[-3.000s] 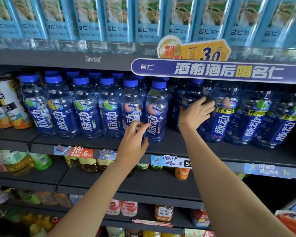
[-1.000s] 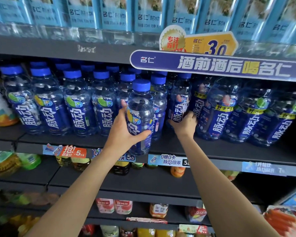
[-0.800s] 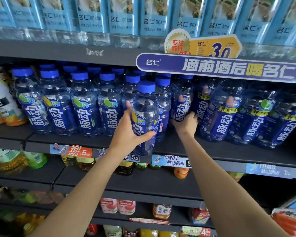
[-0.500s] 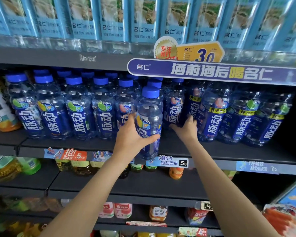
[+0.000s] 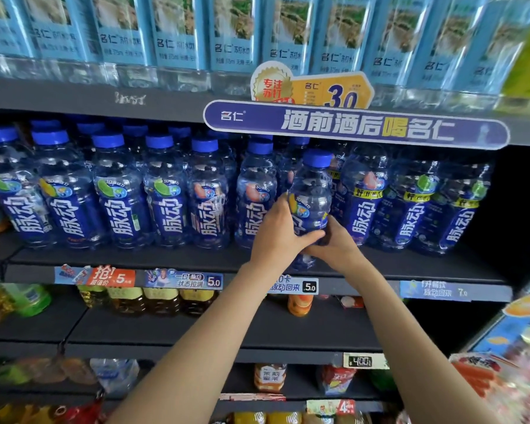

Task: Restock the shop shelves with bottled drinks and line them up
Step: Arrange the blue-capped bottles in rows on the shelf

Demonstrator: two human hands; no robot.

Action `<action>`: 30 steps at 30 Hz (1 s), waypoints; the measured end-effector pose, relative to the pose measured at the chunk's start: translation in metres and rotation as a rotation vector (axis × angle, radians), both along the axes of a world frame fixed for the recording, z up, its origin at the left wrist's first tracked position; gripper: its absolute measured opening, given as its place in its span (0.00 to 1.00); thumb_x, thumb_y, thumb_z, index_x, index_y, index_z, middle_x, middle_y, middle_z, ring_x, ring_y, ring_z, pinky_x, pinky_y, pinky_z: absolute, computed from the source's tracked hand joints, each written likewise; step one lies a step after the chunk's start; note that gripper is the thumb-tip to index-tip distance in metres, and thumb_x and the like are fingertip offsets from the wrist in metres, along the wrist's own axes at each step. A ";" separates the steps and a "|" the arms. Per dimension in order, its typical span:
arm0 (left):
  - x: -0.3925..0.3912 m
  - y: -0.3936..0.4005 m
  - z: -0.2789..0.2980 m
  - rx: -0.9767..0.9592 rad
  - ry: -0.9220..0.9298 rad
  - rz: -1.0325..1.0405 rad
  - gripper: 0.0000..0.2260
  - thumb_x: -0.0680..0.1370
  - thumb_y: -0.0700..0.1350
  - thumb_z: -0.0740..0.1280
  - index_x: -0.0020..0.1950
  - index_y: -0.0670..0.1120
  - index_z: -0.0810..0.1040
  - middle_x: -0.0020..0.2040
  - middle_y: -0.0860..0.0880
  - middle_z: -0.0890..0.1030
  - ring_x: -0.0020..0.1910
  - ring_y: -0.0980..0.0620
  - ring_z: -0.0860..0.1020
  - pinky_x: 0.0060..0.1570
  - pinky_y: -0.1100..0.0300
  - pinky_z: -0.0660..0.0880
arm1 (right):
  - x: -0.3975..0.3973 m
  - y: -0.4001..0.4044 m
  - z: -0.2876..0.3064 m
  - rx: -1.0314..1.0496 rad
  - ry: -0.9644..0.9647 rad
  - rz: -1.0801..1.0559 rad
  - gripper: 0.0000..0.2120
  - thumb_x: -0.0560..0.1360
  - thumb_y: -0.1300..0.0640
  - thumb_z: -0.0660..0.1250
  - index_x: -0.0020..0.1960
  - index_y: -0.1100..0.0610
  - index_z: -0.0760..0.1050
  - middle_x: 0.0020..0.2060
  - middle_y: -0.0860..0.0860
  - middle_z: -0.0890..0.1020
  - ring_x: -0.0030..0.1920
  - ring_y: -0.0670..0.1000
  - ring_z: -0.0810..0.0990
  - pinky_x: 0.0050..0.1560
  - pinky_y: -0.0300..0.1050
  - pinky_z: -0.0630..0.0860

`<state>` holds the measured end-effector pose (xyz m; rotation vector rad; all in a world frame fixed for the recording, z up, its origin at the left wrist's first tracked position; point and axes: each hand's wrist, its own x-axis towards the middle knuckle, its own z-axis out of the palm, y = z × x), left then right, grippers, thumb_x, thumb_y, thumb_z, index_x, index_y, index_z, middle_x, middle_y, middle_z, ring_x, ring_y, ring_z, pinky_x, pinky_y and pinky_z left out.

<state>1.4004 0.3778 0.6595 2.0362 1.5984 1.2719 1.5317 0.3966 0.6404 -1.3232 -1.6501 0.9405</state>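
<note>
Here, both hands gripped one bottle [image 5: 311,194].
Clear blue, blue-capped, upright; left hand [image 5: 277,237] and right hand [image 5: 337,246] wrapped its lower half.

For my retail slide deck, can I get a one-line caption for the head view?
Both hands, left hand and right hand, hold a blue-capped bottle at the front of the drinks shelf.

Between both hands, a clear blue-tinted bottle [image 5: 311,197] with royal-blue cap and navy label lettered white. Above the hands, a navy banner [image 5: 355,127] in white and yellow; pale-blue cartons [image 5: 178,29] higher up; dark grey shelf [image 5: 135,258].
</note>
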 end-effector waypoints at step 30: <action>-0.044 0.010 -0.027 -0.237 0.099 0.398 0.28 0.76 0.51 0.65 0.70 0.40 0.59 0.63 0.42 0.74 0.60 0.42 0.75 0.52 0.50 0.72 | -0.005 0.030 0.005 -0.119 0.022 0.034 0.22 0.69 0.62 0.73 0.60 0.57 0.71 0.58 0.53 0.79 0.58 0.53 0.77 0.64 0.52 0.71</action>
